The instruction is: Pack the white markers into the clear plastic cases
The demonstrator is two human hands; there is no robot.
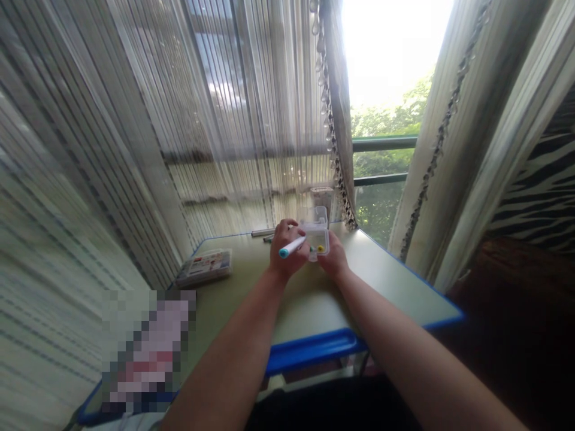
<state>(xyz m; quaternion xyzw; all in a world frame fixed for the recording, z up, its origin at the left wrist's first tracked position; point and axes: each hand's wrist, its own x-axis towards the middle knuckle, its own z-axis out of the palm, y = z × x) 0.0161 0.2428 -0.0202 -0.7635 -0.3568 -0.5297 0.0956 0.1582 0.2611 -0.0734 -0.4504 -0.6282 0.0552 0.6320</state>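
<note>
My left hand [290, 248] is closed around a white marker [294, 245] whose teal end points toward me. Just right of it, a small clear plastic case [327, 240] is tilted up with its lid raised at the far side. My right hand [333, 256] grips the case along its right side. Inside the case a yellow marker end [320, 248] shows, with a greenish one beside it, partly hidden by my left hand. Whether my left fingers also touch the case I cannot tell.
A flat clear-lidded box [205, 267] lies at the table's left. Several pens [263, 232] rest near the back edge. A patterned container [322, 194] stands at the back. Sheer curtains [251, 120] hang behind the blue-edged table [395, 281]. The left front area is pixelated.
</note>
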